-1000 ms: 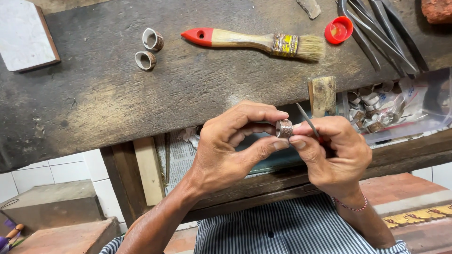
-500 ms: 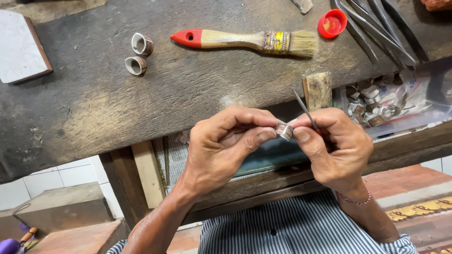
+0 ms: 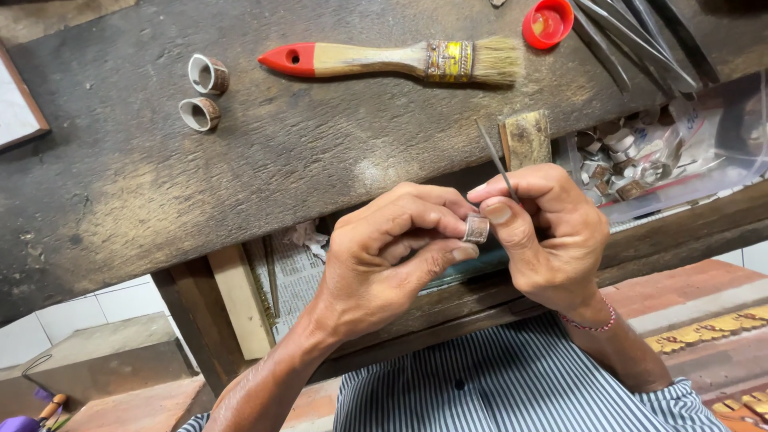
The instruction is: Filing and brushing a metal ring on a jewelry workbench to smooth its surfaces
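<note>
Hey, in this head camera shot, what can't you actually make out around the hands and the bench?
- Small metal ring: head view, its inner face, hidden by the left hand fingers.
- Thin metal tool: lower end buried in the right hand.
- Metal tongs: cut off by the top edge.
- Bag of small metal pieces: pieces too small and glare-covered to tell apart.
- White tile: cut off at the left edge.

Dull metal ring [image 3: 476, 229] (patterned), rough wooden bench [image 3: 240, 168]

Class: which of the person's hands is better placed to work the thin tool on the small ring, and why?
Probably the right hand: it already grips the thin grey metal tool beside the small engraved metal ring, which the left hand pinches in its fingers.
</note>
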